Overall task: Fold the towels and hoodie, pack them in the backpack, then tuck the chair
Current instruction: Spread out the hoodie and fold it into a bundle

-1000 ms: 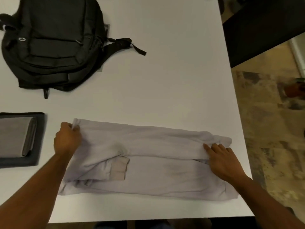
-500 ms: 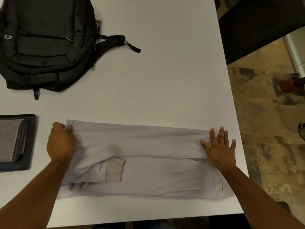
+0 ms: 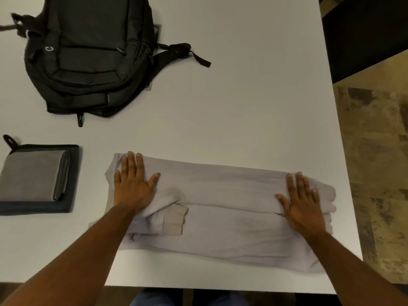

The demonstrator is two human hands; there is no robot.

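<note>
Both hands flat, fingers straight, left hand [image 3: 132,186] and right hand [image 3: 302,202] pressing the folded hoodie [image 3: 220,213] onto the surface [image 3: 242,107] to crease the fold.

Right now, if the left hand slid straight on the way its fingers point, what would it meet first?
Probably bare white table first: the left hand lies flat on the pale lilac folded hoodie, fingers near its far edge. Farther on, likely the black fabric backpack.

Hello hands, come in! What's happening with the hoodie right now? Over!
Left hand and right hand flat, pressing the hoodie. Hoodie partly folded. Backpack zipped shut, nothing blocking it.
</note>
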